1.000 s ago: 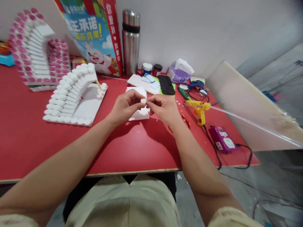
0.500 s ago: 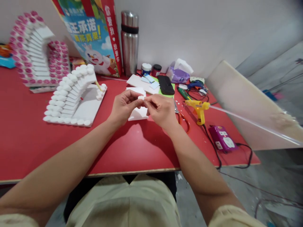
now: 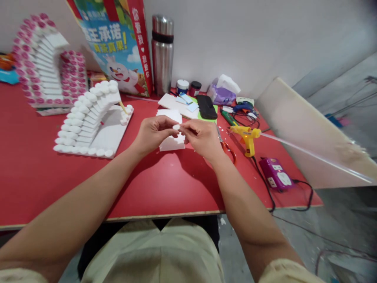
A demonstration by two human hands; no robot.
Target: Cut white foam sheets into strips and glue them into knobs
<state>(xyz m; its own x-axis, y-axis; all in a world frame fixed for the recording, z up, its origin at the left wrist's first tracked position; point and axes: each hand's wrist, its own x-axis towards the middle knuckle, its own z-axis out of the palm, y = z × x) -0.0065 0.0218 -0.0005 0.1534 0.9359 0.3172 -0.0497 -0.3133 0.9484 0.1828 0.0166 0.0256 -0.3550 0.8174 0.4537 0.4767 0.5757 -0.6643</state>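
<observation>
A small white round disc is pinched between the fingertips of both my hands, above the table. My left hand grips its left side with thumb and forefinger. On the right side, my right hand holds its edge, fingers pressed together. Beneath them lie white foam sheets, partly hidden by the hands. To the left stands a white model staircase on a flat base, its edges lined with similar white discs. The scissors with orange handles lie beside my right hand, partly covered by it.
A yellow glue gun with a long clear stick stands at right, near a purple power socket and cords. Behind are a phone-like black object, a steel flask, a printed bag and a pink-flowered model.
The white disc has turned between my fingers and shows a flatter round face. Both hands have dropped slightly; my left fingers are a little more spread.
</observation>
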